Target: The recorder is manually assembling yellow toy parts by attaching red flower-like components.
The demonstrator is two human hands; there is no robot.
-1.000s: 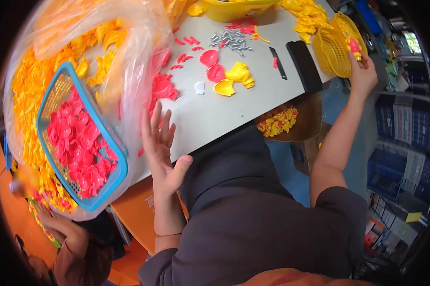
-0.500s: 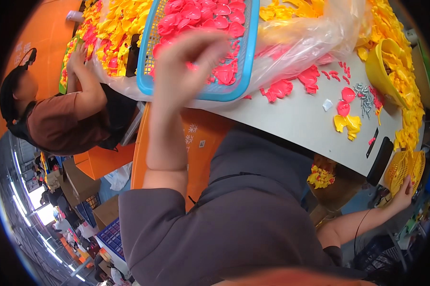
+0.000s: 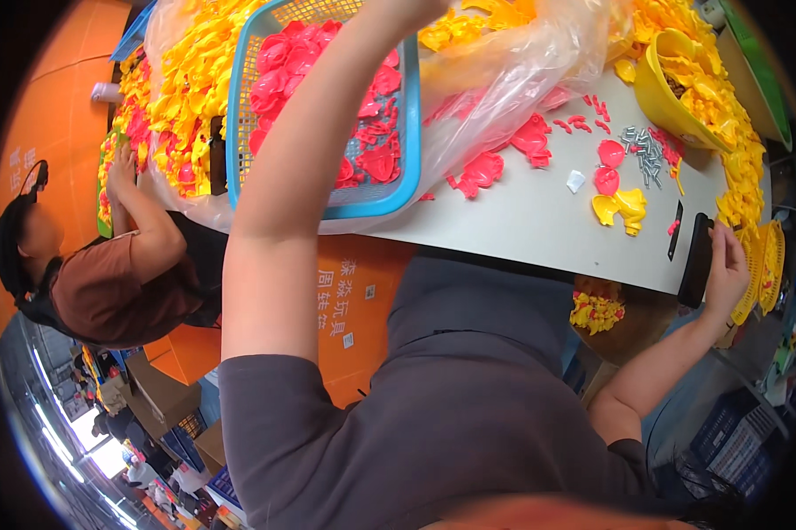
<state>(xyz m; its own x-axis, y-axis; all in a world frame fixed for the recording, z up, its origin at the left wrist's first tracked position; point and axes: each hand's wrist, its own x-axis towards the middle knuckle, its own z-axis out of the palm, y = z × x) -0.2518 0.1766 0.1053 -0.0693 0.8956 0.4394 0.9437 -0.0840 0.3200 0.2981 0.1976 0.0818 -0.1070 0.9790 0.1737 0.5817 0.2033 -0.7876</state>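
My left arm stretches over a blue-rimmed basket [image 3: 411, 168] that holds pink plastic parts [image 3: 296, 57]. Only part of my left hand [image 3: 420, 9] shows at the top edge, beyond the basket, with its fingers cut off. At the table's right end, my right hand [image 3: 726, 269] is beside a black bar [image 3: 695, 261], fingers drawn together near its upper end. What they hold, if anything, is hidden. Just right of that hand hang yellow baskets [image 3: 771, 265]. Yellow plastic parts [image 3: 742, 190] are heaped along the table's right end.
On the white table [image 3: 539, 221] lie loose pink pieces [image 3: 482, 172], a yellow piece [image 3: 623, 210] and metal pins [image 3: 647, 155]. A yellow tub [image 3: 667, 106] stands far right. Clear plastic sheeting [image 3: 504, 79] crosses the table. A co-worker [image 3: 106, 283] sits at left.
My left hand has moved farther away, up to the picture's top edge. My right hand has risen from the yellow basket to the black bar. The view has shifted slightly.
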